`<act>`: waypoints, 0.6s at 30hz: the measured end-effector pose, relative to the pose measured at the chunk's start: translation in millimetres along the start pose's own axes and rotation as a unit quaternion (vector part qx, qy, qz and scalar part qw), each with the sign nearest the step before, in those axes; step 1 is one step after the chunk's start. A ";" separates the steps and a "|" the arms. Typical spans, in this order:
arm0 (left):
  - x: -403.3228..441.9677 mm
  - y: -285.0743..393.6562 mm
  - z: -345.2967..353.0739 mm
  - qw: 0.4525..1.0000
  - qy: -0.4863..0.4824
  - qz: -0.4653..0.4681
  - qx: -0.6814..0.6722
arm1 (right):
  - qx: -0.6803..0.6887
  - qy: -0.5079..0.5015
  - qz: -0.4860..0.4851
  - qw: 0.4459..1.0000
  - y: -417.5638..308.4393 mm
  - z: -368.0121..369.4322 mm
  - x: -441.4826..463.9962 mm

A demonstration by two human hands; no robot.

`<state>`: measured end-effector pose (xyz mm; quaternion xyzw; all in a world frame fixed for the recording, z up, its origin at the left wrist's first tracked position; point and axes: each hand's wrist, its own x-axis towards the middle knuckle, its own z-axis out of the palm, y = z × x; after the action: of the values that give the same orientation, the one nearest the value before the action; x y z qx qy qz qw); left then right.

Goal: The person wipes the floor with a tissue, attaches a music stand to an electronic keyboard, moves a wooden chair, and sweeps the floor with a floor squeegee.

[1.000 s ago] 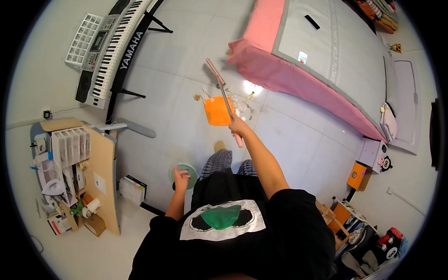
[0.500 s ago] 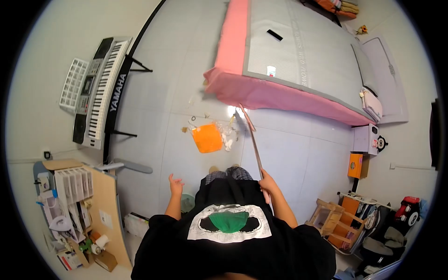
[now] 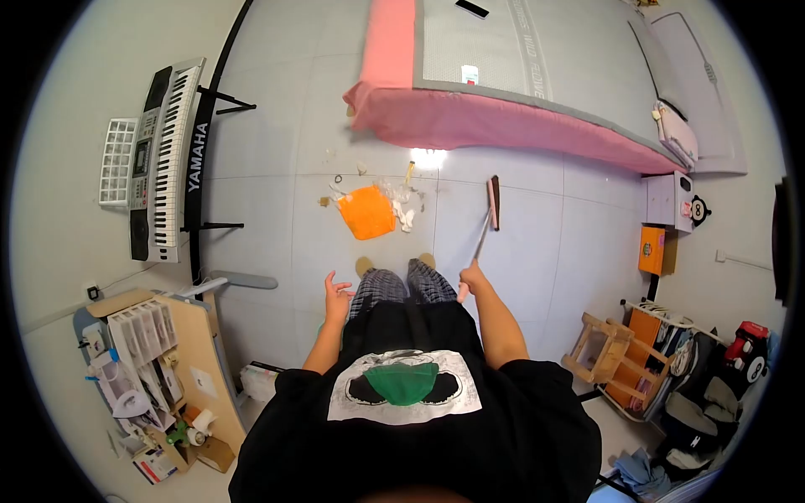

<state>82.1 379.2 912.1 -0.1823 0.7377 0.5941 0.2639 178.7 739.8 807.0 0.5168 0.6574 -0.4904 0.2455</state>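
My right hand (image 3: pixel 472 278) is wrapped round the handle of a broom (image 3: pixel 492 204). Its pink head with dark bristles is over the floor, right of the litter; whether the bristles touch the tiles I cannot tell. My left hand (image 3: pixel 337 295) is held out beside my left leg, fingers apart, with nothing in it. Ahead of my feet lies a flat orange sheet or bag (image 3: pixel 366 212). Crumpled white tissue (image 3: pixel 405 220), clear plastic (image 3: pixel 391 189) and several small scraps are scattered around it.
A bed (image 3: pixel 503 121) with a pink cover stands ahead. On the left are a keyboard (image 3: pixel 172 159) on a stand and a shelf unit (image 3: pixel 201 369). To the right stand a wooden stool (image 3: pixel 597 348), an orange box (image 3: pixel 652 250) and a loaded rack (image 3: pixel 646 377).
The broom has swung from near the bed's edge back toward me and to the right, its head now showing fully. My left hand has shifted slightly right and forward.
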 end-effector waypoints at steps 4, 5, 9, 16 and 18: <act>3.9 -1.7 -29.9 0.999 0.009 -0.012 0.036 | -0.043 0.007 -0.009 0.999 -9.4 75.7 14.1; 5.9 -2.6 -42.7 0.999 0.014 -0.017 0.034 | 0.000 -0.053 0.048 0.997 -38.2 82.9 -9.6; 23.3 0.1 -99.3 1.000 0.008 -0.018 0.025 | -0.029 -0.091 -0.003 0.995 -101.7 149.0 -51.0; 83.6 10.1 -239.1 1.000 0.012 -0.016 0.019 | -0.121 -0.135 -0.024 0.983 -182.2 269.0 -106.2; 100.4 17.9 -276.9 0.999 0.009 0.009 0.037 | -0.094 -0.139 -0.025 0.986 -187.2 306.7 -103.4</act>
<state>-55.9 118.5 908.2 -0.1716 0.7633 0.5666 0.2585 -14.4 421.7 843.9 0.4021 0.6726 -0.4994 0.3696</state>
